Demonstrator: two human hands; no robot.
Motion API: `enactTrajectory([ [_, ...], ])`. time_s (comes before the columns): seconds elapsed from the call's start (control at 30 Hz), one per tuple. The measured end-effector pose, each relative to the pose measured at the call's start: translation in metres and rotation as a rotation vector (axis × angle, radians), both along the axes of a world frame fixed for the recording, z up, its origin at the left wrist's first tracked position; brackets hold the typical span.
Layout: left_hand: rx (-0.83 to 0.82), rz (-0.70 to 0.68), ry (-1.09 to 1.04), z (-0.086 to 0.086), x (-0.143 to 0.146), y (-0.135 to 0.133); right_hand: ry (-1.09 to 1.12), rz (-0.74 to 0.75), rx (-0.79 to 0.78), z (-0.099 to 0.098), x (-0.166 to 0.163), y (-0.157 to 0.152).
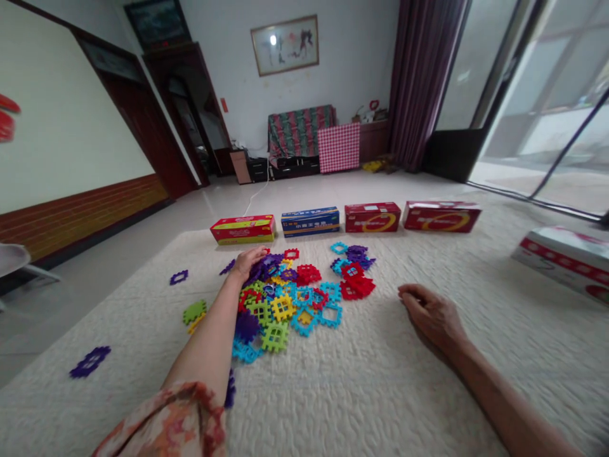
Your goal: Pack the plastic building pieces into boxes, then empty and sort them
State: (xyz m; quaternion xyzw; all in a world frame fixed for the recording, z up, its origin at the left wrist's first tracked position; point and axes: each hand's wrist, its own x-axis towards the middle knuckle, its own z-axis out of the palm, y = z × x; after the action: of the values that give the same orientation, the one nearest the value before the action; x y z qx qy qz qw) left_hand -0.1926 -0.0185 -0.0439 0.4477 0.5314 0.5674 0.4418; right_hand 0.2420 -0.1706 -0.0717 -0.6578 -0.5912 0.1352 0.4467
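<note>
A heap of coloured plastic interlocking tiles (pixel 290 298) lies on a cream quilted mat (pixel 361 381). My left hand (pixel 247 261) reaches over the far left of the heap, palm down, fingers curled onto the purple tiles (pixel 271 261); whether it grips one is hidden. My right hand (pixel 428 311) rests on the mat right of the heap, fingers loosely curled, nothing visible in it. A red tile cluster (pixel 356 282) lies between the two hands.
A yellow-red box (pixel 243 229), a blue box (pixel 310 221) and two red boxes (pixel 372 218) (pixel 441 216) stand in a row behind the heap. Another box (pixel 566 260) lies at right. Stray tiles (pixel 90 362) (pixel 195 311) (pixel 179 277) lie at left.
</note>
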Motion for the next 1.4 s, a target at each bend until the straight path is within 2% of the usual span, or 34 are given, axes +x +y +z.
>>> enactTrajectory([
  [0.3, -0.001, -0.045, -0.004, 0.006, 0.1, 0.027, 0.032, 0.049, 0.008, 0.001, -0.002, -0.002],
  [0.53, -0.005, -0.121, 0.099, 0.01, 0.183, 0.038, 0.03, 0.051, 0.008, -0.001, -0.002, -0.002],
  [0.6, 0.017, -0.148, 0.161, 0.014, 0.2, 0.037, 0.039, 0.062, 0.006, 0.0, -0.002, -0.003],
  [0.67, 0.051, -0.146, 0.241, 0.021, 0.202, 0.036, 0.049, 0.068, 0.0, 0.002, -0.001, -0.005],
  [0.7, 0.067, -0.125, 0.288, 0.025, 0.195, 0.035, 0.051, 0.07, -0.005, 0.002, 0.0, -0.005],
  [0.77, 0.076, -0.041, 0.405, 0.032, 0.162, 0.031, 0.048, 0.069, -0.019, 0.002, 0.001, -0.005],
  [0.87, 0.015, 0.178, 0.609, 0.039, 0.076, 0.013, 0.018, 0.044, -0.051, -0.001, 0.004, -0.002],
  [1.0, -0.149, 0.505, 0.82, 0.04, -0.053, -0.032, -0.04, 0.035, -0.085, -0.005, 0.007, 0.004],
  [1.07, -0.264, 0.611, 0.882, 0.035, -0.103, -0.052, -0.06, 0.013, -0.09, -0.004, 0.006, 0.004],
  [1.13, -0.387, 0.684, 0.914, 0.026, -0.139, -0.063, -0.075, -0.01, -0.093, -0.002, 0.004, 0.005],
  [1.2, -0.474, 0.687, 0.939, 0.016, -0.159, -0.062, -0.094, -0.018, -0.094, -0.001, 0.003, 0.005],
  [1.27, -0.488, 0.625, 0.968, 0.007, -0.163, -0.05, -0.119, -0.024, -0.093, -0.001, 0.002, 0.006],
  [1.4, -0.359, 0.397, 1.015, -0.004, -0.134, -0.008, -0.14, -0.036, -0.092, -0.005, 0.004, 0.008],
])
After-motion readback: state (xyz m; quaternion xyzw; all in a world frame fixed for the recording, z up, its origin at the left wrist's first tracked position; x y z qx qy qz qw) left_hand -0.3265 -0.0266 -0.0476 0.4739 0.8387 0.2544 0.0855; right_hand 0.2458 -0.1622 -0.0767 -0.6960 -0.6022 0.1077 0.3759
